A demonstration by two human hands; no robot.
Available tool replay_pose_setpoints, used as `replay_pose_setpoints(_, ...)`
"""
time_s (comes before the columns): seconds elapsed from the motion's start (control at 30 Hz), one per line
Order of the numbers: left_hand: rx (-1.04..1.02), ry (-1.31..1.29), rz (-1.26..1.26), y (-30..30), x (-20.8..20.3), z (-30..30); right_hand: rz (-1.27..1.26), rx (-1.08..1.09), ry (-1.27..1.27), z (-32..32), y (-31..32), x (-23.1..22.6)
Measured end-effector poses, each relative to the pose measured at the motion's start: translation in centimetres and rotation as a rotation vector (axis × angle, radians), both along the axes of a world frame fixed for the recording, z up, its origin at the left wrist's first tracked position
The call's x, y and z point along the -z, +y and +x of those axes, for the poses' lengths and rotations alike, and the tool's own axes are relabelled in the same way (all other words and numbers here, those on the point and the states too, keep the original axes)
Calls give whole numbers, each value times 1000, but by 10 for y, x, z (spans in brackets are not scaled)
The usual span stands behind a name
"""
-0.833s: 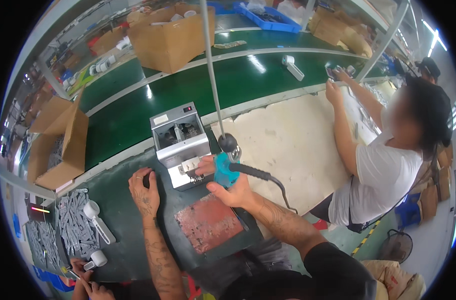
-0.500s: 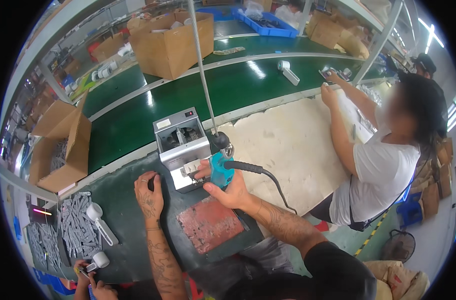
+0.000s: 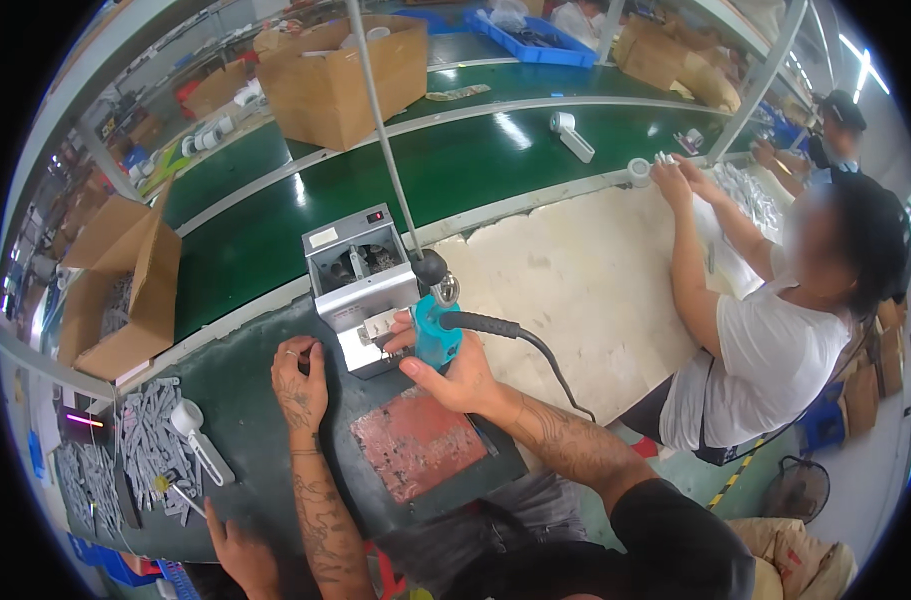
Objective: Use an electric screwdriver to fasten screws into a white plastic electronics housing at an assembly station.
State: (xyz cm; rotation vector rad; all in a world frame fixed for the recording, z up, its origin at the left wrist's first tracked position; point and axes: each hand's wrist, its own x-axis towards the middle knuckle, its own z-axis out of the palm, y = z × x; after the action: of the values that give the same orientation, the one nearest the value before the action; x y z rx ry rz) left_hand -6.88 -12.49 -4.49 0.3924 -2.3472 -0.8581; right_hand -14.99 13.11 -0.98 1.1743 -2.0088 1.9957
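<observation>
My right hand (image 3: 463, 372) is wrapped round a teal electric screwdriver (image 3: 436, 335), which hangs upright from a thin rod or cable with a black ball. Its lower end is by the front of a silver box-shaped screw feeder (image 3: 367, 262), where my fingers hide the tip. My left hand (image 3: 298, 385) lies on the dark green mat (image 3: 250, 400) left of the feeder. Its fingers are loosely bent, the thumb stands apart, and I see nothing held. A worn reddish pad (image 3: 418, 445) lies between my forearms.
Grey strip-like parts (image 3: 157, 440) and a white round-headed piece (image 3: 203, 445) lie left. Another person's hand (image 3: 243, 555) is at lower left. A co-worker (image 3: 775, 290) handles white parts at right. Behind runs a green conveyor (image 3: 455, 165) with a large carton (image 3: 345, 85).
The screwdriver and my right hand have shifted slightly left. The lower-left person's white round-headed piece is gone from view there. The right co-worker's hands have changed position, with white parts beside them.
</observation>
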Motion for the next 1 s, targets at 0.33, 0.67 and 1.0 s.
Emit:
replay_pose_setpoints(0.33, 2, -93, 38, 7, -6, 4, 16, -77, -232, 8, 2, -10)
replay_pose_setpoints(0.67, 12, -67, 21, 4, -4, 3, 0, -108, -189, 5, 2, -7)
replay_pose_setpoints(1.0, 24, -81, -4, 4, -2, 0, 33, -79, -204, 4, 4, -8)
